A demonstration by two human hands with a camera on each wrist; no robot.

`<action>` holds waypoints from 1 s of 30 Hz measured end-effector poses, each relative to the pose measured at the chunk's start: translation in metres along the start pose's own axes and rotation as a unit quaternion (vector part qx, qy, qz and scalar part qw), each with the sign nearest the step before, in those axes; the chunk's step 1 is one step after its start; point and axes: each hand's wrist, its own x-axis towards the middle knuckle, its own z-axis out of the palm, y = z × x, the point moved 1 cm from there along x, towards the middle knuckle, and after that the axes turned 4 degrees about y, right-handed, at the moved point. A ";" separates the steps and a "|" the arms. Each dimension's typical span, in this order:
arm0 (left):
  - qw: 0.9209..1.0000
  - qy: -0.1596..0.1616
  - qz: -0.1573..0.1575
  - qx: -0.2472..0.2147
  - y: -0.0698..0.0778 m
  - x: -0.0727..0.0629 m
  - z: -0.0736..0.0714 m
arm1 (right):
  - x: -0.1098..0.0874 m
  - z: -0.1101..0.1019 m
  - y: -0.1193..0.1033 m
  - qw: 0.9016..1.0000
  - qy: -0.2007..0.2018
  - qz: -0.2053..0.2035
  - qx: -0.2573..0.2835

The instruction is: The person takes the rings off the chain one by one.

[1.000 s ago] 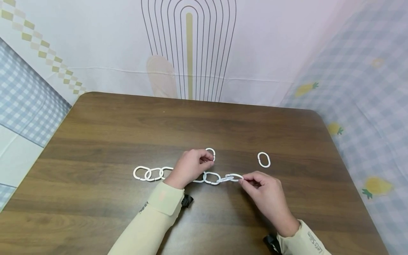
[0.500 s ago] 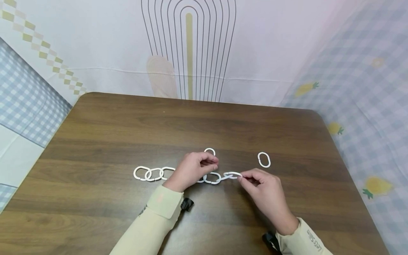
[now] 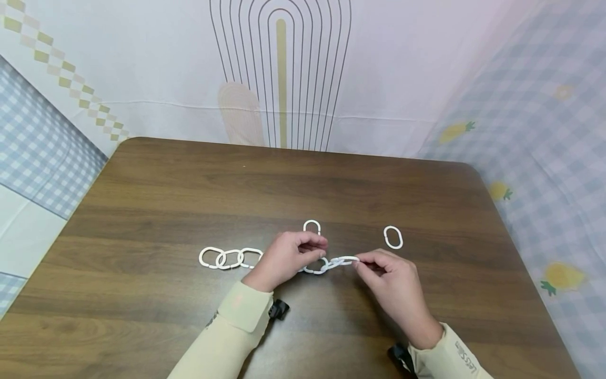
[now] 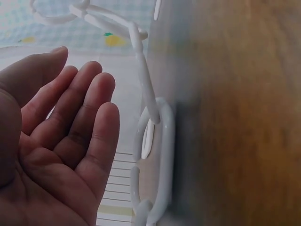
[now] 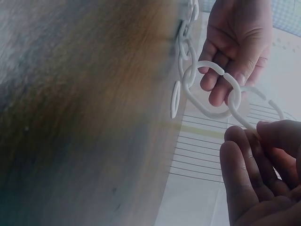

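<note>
A chain (image 3: 210, 248) of white plastic links stretches across the table, partly hidden under my left hand (image 3: 286, 258). My right hand (image 3: 395, 284) pinches the end link (image 3: 347, 257) between thumb and fingers, and that end is lifted off the tabletop. In the left wrist view my left palm and loosely bent fingers (image 4: 106, 127) hold nothing, beside a chain link (image 4: 167, 155). The right wrist view has the pinched link (image 5: 237, 89) in front of the left hand (image 5: 254, 28); contact there cannot be told.
One loose white link (image 3: 311, 221) lies just beyond the left hand, its near end hidden. Another loose link (image 3: 401, 239) lies farther right. The brown wooden table (image 3: 189, 184) meets a patterned cloth (image 3: 393, 68) behind it.
My left hand has moved slightly right and nearer the body, uncovering more of the loose link. The right hand has drawn the chain's end slightly leftward.
</note>
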 end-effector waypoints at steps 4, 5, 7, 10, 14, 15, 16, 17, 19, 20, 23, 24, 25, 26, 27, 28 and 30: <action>1.000 -0.001 0.009 0.004 -0.001 -0.002 0.002 | 0.001 0.001 0.000 1.000 0.005 -0.010 0.003; 1.000 -0.001 0.012 0.006 -0.001 -0.002 0.002 | 0.001 0.001 0.000 1.000 0.007 -0.012 0.003; 1.000 -0.001 0.014 0.008 -0.001 -0.003 0.003 | 0.001 0.002 0.000 1.000 0.009 -0.016 0.004; 1.000 0.002 0.016 0.009 -0.001 -0.004 0.003 | 0.002 0.002 0.000 1.000 0.014 -0.017 0.008; 1.000 0.005 0.024 0.006 -0.002 -0.005 0.004 | 0.004 0.002 -0.001 0.999 0.021 -0.015 0.023; 1.000 0.004 0.026 0.005 -0.002 -0.005 0.004 | 0.004 0.002 -0.001 0.999 0.022 -0.013 0.028; 1.000 0.003 0.027 0.003 -0.003 -0.005 0.004 | 0.005 0.003 -0.002 0.999 0.022 -0.012 0.031; 1.000 0.003 0.029 0.001 -0.003 -0.005 0.004 | 0.005 0.003 -0.003 0.999 0.021 -0.011 0.035; 1.000 0.002 0.030 -0.002 -0.003 -0.006 0.004 | 0.006 0.004 -0.005 0.999 0.019 -0.003 0.042; 1.000 0.002 0.030 -0.003 -0.002 -0.006 0.003 | 0.007 0.004 -0.006 0.999 0.020 0.001 0.046; 0.999 0.003 0.031 -0.009 -0.002 -0.007 0.002 | 0.009 0.005 -0.009 0.998 0.025 0.010 0.059; 0.999 0.003 0.033 -0.011 -0.002 -0.007 0.002 | 0.009 0.006 -0.010 0.998 0.028 0.012 0.063; 0.999 0.003 0.034 -0.013 -0.002 -0.007 0.002 | 0.010 0.006 -0.011 0.997 0.030 0.012 0.065; 0.999 0.003 0.036 -0.015 -0.002 -0.007 0.002 | 0.011 0.006 -0.012 0.997 0.031 0.012 0.068; 0.999 0.004 0.038 -0.017 -0.003 -0.007 0.002 | 0.011 0.006 -0.013 0.997 0.031 0.012 0.068; 0.999 0.004 0.040 -0.018 -0.003 -0.007 0.002 | 0.012 0.006 -0.014 0.997 0.032 0.011 0.068; 0.999 0.005 0.042 -0.018 -0.002 -0.007 0.001 | 0.012 0.007 -0.015 0.997 0.033 0.010 0.068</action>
